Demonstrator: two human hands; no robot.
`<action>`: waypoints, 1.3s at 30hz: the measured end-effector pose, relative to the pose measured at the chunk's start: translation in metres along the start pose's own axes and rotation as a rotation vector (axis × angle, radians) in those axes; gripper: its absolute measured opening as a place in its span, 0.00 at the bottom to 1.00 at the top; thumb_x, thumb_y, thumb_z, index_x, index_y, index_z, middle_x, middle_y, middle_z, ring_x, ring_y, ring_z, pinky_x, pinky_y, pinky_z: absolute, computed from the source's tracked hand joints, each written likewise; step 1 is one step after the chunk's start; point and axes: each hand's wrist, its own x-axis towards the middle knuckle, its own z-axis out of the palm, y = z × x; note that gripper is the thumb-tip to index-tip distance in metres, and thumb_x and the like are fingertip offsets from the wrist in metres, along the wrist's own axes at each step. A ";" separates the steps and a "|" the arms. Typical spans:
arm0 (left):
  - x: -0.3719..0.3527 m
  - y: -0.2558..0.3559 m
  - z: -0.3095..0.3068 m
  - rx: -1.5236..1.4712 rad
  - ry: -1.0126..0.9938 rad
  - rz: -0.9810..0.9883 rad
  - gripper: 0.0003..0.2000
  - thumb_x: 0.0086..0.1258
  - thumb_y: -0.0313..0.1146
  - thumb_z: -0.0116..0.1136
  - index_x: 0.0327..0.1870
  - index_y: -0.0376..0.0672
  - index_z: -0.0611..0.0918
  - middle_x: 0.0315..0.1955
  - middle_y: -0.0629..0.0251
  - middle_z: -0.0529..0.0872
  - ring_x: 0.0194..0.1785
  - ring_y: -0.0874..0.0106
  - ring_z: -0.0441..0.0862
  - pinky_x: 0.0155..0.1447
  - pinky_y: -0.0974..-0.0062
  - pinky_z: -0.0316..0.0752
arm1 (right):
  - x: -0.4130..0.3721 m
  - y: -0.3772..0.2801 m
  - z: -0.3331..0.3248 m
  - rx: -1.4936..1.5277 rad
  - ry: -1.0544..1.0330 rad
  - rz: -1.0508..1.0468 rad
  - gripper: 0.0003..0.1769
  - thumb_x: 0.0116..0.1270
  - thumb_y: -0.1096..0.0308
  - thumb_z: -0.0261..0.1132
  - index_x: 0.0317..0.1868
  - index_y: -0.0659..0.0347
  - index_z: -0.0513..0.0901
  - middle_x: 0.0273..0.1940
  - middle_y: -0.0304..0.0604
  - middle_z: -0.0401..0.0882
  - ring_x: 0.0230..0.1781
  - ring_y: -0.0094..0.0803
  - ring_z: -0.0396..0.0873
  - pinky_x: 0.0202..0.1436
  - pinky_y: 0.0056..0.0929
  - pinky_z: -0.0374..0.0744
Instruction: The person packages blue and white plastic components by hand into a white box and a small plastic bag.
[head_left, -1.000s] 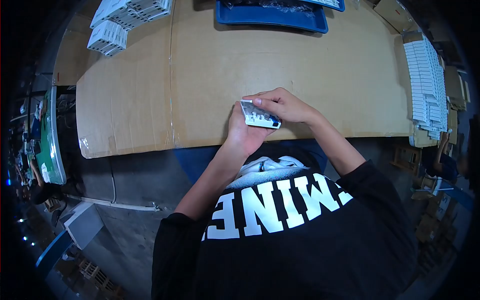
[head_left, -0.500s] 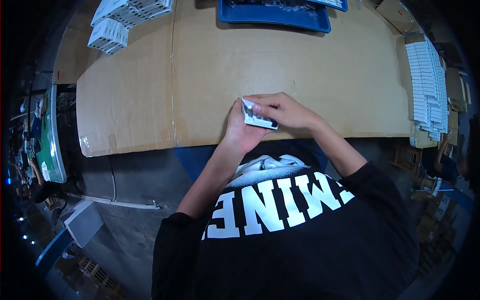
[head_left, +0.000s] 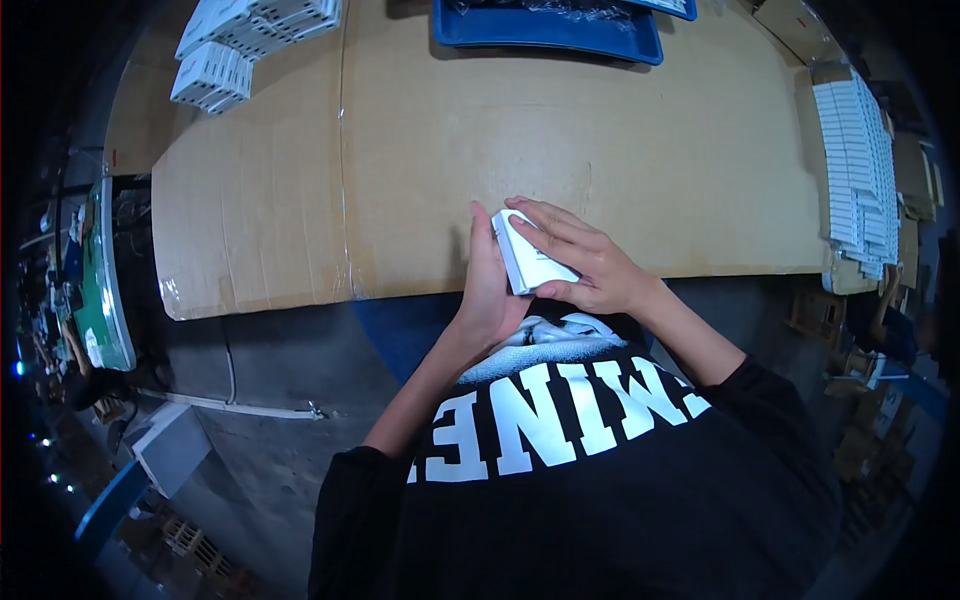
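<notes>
A small white box (head_left: 535,262) is held between my two hands near the front edge of the cardboard-covered table (head_left: 450,130). My left hand (head_left: 490,275) supports it from the left side and below, its thumb or a finger pointing up beside the box. My right hand (head_left: 590,262) grips it from the right, with fingers over the top end and the thumb at the lower edge. A plain white face with small dark print is turned up. Its underside is hidden.
Stacked white boxes (head_left: 212,76) stand at the back left, and a tall stack of white boxes (head_left: 855,165) at the right edge. A blue tray (head_left: 545,35) with clear plastic lies at the back. A co-worker's arm (head_left: 75,345) shows at far left.
The box has turned over in my hands: its dark, open-looking side no longer shows and a white face does. Both hands have come slightly nearer my body, my right hand now around the box.
</notes>
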 end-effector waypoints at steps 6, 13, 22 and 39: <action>-0.006 0.006 0.004 0.076 -0.077 0.053 0.40 0.83 0.69 0.31 0.76 0.39 0.65 0.64 0.53 0.79 0.67 0.62 0.81 0.68 0.61 0.80 | 0.005 -0.005 0.000 -0.109 0.013 -0.090 0.43 0.72 0.44 0.66 0.80 0.60 0.69 0.81 0.53 0.63 0.83 0.54 0.59 0.84 0.54 0.59; -0.015 0.033 0.015 0.482 -0.138 0.179 0.27 0.86 0.41 0.46 0.78 0.33 0.66 0.61 0.54 0.82 0.63 0.68 0.83 0.66 0.70 0.80 | 0.017 -0.021 -0.012 0.515 0.374 0.194 0.40 0.79 0.53 0.63 0.83 0.62 0.61 0.82 0.53 0.61 0.84 0.44 0.58 0.86 0.48 0.54; -0.036 0.045 0.018 0.844 -0.225 0.488 0.20 0.73 0.25 0.70 0.65 0.31 0.82 0.52 0.57 0.90 0.54 0.74 0.87 0.59 0.77 0.81 | 0.003 -0.043 -0.046 0.843 0.261 0.426 0.25 0.65 0.69 0.79 0.62 0.66 0.86 0.50 0.43 0.90 0.48 0.25 0.86 0.55 0.23 0.83; -0.013 0.034 0.008 0.338 -0.007 0.576 0.26 0.86 0.40 0.51 0.74 0.28 0.68 0.61 0.54 0.82 0.65 0.67 0.81 0.72 0.64 0.73 | 0.011 -0.021 -0.007 0.891 0.339 0.477 0.23 0.68 0.73 0.76 0.59 0.71 0.78 0.55 0.48 0.84 0.62 0.31 0.82 0.67 0.33 0.82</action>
